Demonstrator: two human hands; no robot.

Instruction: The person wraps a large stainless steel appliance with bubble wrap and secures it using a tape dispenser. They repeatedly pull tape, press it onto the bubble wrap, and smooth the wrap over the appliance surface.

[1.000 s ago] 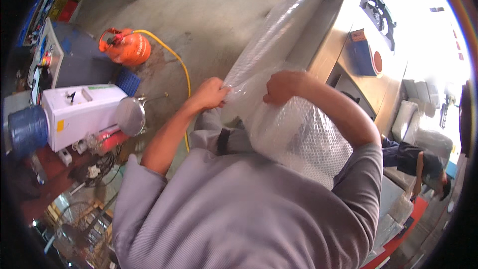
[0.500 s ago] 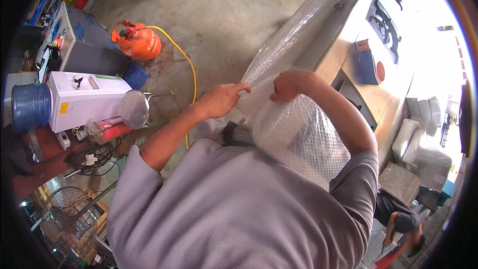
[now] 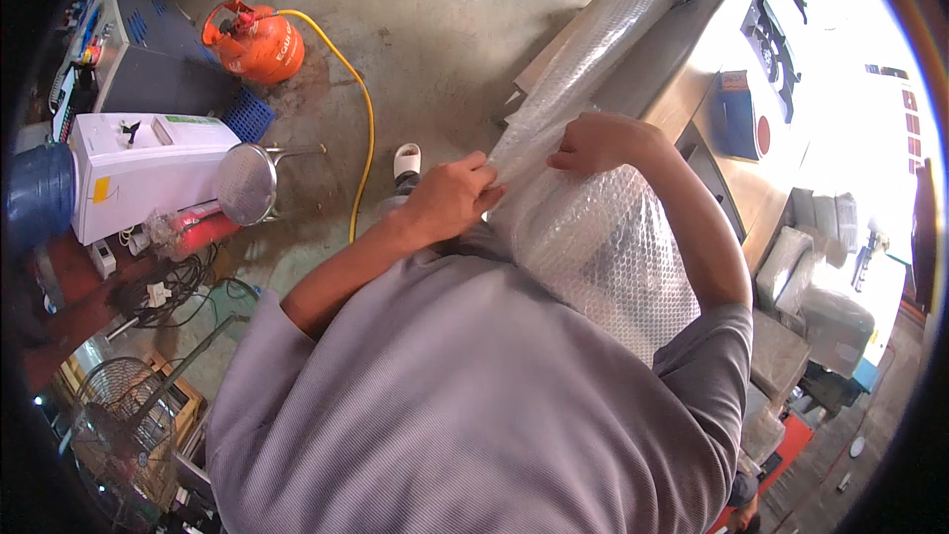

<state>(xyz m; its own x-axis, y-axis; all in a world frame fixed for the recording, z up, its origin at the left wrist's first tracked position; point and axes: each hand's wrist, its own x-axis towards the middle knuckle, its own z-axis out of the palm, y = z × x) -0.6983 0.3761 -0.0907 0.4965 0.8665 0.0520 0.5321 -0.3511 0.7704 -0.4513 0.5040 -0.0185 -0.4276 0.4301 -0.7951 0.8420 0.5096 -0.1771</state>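
Note:
A clear sheet of bubble wrap [image 3: 628, 252] runs along the front of a wood-and-steel counter [image 3: 682, 104] and bunches up against my body. My left hand [image 3: 453, 200] pinches the sheet's left edge, its fingers curled together. A short way to the right, my right hand [image 3: 605, 142] has its fingers closed on the upper part of the same wrap. Between both hands the film is stretched and creased. Whatever lies behind the bunched wrap is hidden.
On the counter are a black burner grate [image 3: 774, 47] and a blue block-shaped item [image 3: 739, 117]. An orange gas cylinder [image 3: 259, 44] with a yellow hose [image 3: 368, 104] stands left, near a round metal stool [image 3: 246, 184] and a standing fan [image 3: 124, 415]. Wrapped packages [image 3: 788, 267] lie right.
My left hand has shifted right and its fingers have curled in on the wrap's edge. My right hand moved slightly up and right. A white-slippered foot now shows; the person at lower right is mostly hidden.

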